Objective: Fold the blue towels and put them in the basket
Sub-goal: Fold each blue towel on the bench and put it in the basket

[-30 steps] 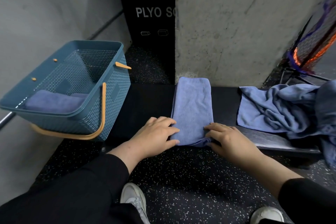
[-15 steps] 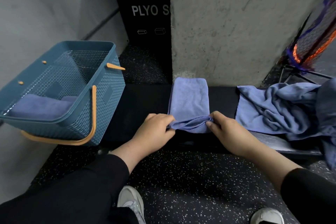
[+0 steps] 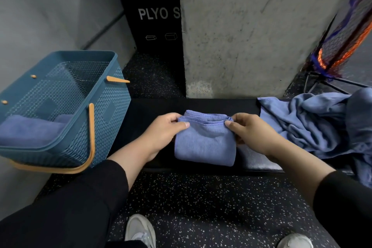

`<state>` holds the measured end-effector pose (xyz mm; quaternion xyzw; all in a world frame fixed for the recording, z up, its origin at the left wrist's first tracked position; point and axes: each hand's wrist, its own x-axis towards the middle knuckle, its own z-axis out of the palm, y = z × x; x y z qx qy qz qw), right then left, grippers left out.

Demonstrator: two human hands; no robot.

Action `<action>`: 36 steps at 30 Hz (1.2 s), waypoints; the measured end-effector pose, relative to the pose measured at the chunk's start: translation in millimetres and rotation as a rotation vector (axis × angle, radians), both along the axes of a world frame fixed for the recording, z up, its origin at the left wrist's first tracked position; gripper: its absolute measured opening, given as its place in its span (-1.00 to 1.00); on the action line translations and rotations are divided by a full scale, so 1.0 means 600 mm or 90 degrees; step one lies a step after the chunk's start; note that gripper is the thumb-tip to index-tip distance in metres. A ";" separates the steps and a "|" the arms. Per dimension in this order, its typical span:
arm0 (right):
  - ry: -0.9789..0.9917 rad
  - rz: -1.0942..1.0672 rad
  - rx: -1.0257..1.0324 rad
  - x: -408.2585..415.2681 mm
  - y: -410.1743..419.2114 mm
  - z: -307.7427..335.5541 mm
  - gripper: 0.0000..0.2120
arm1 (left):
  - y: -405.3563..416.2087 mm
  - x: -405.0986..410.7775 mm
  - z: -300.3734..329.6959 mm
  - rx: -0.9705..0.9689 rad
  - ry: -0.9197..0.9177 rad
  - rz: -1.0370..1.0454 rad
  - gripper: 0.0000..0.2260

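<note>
A blue towel (image 3: pixel 205 143) lies folded into a small square on the black bench (image 3: pixel 153 106). My left hand (image 3: pixel 164 131) pinches the towel's far left corner, and my right hand (image 3: pixel 249 133) pinches its far right corner. Both hold the doubled-over edge along the far side of the square. The teal basket (image 3: pixel 104 119) with orange handles stands tilted at the left end of the bench, with a folded blue towel (image 3: pixel 30 133) inside. A heap of unfolded blue towels (image 3: pixel 314 123) lies on the bench at the right.
A concrete pillar (image 3: pixel 251 26) rises right behind the bench. A black plyo box (image 3: pixel 153 16) stands behind on the left. A net on a metal frame (image 3: pixel 338 46) leans at the far right. Speckled rubber floor and my shoes (image 3: pixel 141 231) are below.
Both hands gripped the near end of the long folded towel, lifted it and carried it away from me onto the far end. The strip is now a half-length square.
</note>
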<state>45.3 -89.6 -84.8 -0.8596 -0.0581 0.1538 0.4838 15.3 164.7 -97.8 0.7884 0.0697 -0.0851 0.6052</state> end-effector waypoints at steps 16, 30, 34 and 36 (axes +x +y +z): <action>-0.401 0.075 -0.226 0.052 0.017 -0.065 -0.74 | -0.033 0.060 -0.038 0.505 -0.207 -0.166 -0.69; -0.180 0.268 -0.432 0.026 0.017 -0.102 -0.35 | -0.034 0.052 -0.079 0.684 -0.033 -0.299 -0.39; -0.319 0.200 -0.344 0.023 0.004 -0.106 -0.52 | -0.036 0.052 -0.078 0.698 -0.034 -0.293 -0.40; -0.425 0.194 -0.317 0.018 -0.003 -0.103 -0.63 | -0.041 0.051 -0.076 0.706 -0.033 -0.288 -0.40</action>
